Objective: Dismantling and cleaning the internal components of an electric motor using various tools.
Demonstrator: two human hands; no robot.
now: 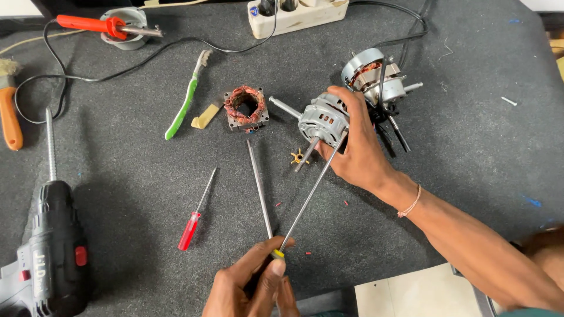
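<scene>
— Centrally, what are the hands doing?

— Right hand (355, 154) is wrapped around a silver motor (322, 120), holding it just above the dark grey mat (470, 152). Left hand (254, 286), at the bottom edge, pinches the yellow-tipped handle of a long screwdriver (310, 194); its shaft slants up to the motor's near face, beside the right thumb.

— And the motor itself?

— It sits tilted, one shaft (284, 107) poking left, another stub (306, 154) pointing down toward a small yellow cog (298, 157) on the mat. Just behind the right hand lies a second motor part (376, 76), copper windings showing, with black wires beneath.

— What lies around them?

— A loose steel rod (259, 188) rests near the left hand, running up the mat. Left of it is a small red screwdriver (196, 212). Farther up sits a stator (246, 107) wound in copper, with a scrap of tan tape (205, 117) and a green toothbrush (187, 97) beside it.

— The edges?

— A black drill (53, 246) with a long bit fills the lower left corner. An orange-handled brush (9, 111) lies at the far left. A red soldering iron (103, 26) rests on its stand at the top, its black cord looping across the mat. A cream power strip (296, 14) sits top centre.
</scene>
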